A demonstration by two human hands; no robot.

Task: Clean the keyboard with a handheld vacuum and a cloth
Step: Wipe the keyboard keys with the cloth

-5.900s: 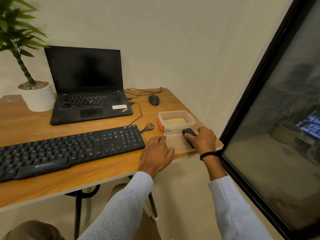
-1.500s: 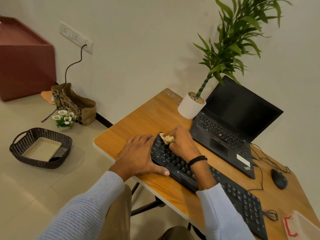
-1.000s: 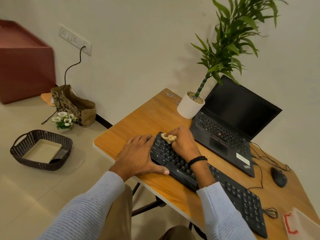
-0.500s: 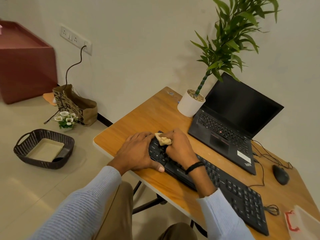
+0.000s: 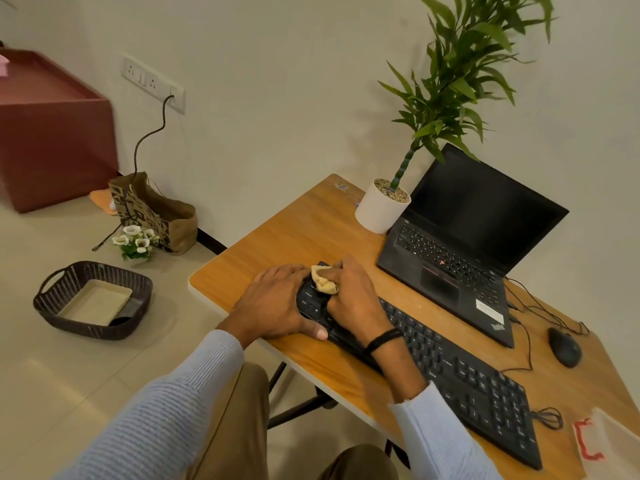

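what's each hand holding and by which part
The right hand grips a cloth in its fingers; the left hand rests on the left end of the keyboard.

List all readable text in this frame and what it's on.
"ThinkPad": laptop, palm-rest corner.
"Ctrl": keyboard, a key at its left end.
Too small or blurred to read: the other key legends, the white sticker on the laptop, the print on the paper bag.
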